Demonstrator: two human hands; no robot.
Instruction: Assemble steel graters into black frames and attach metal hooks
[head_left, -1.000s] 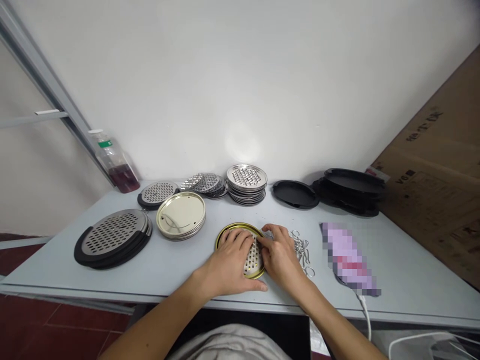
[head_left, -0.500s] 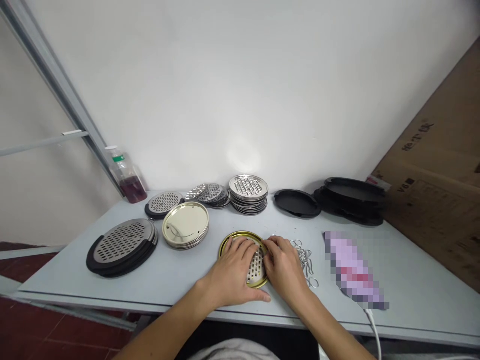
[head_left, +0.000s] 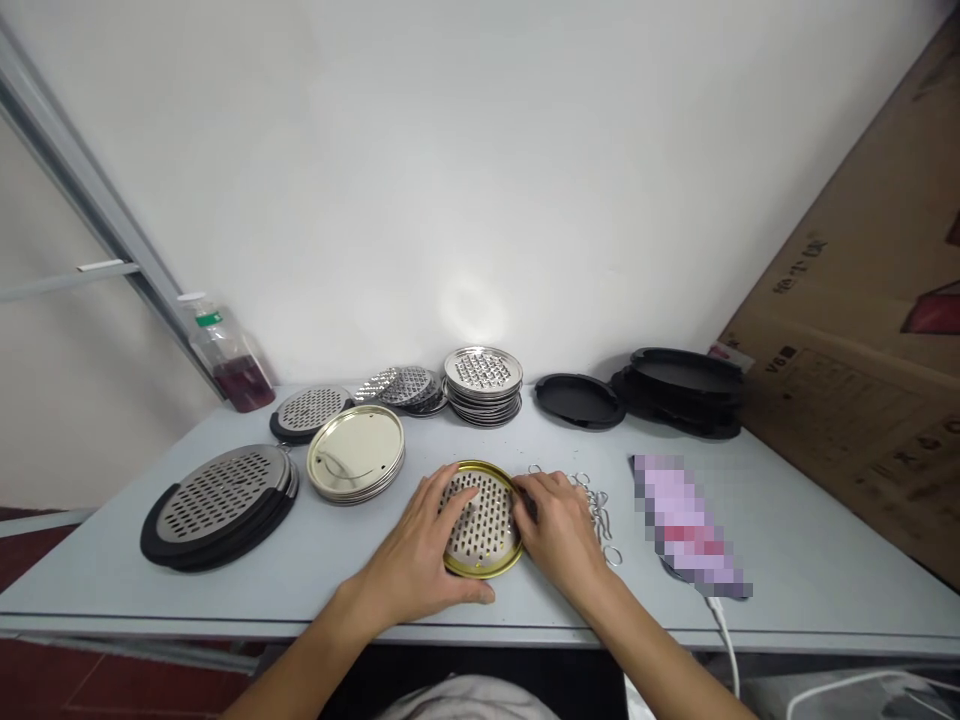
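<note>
In front of me on the table lies a round grater disc (head_left: 480, 522) with slotted holes, seated in a gold-rimmed metal lid (head_left: 487, 573). My left hand (head_left: 412, 545) grips the left rim, with its index finger over the disc and its thumb stretched along the near side. At the opposite rim, my right hand (head_left: 559, 525) has its fingers curled and pinched on the edge; the fingertips are partly hidden. Just right of that hand lie several small metal rings with hooks (head_left: 600, 510), partly covered by it.
Left stand gold lids (head_left: 356, 455), black-edged graters (head_left: 225, 500) and a bottle of dark red liquid (head_left: 244, 378). Behind are stacked grater discs (head_left: 484, 385) and black trays (head_left: 686, 385). A pixelated purple object (head_left: 682, 525) with a white cable (head_left: 724, 635) and a cardboard box (head_left: 862, 380) are right.
My left hand has drawn back leftward from over the grater disc to its rim, uncovering most of the holes. My right hand stays at the right rim. The view has shifted slightly.
</note>
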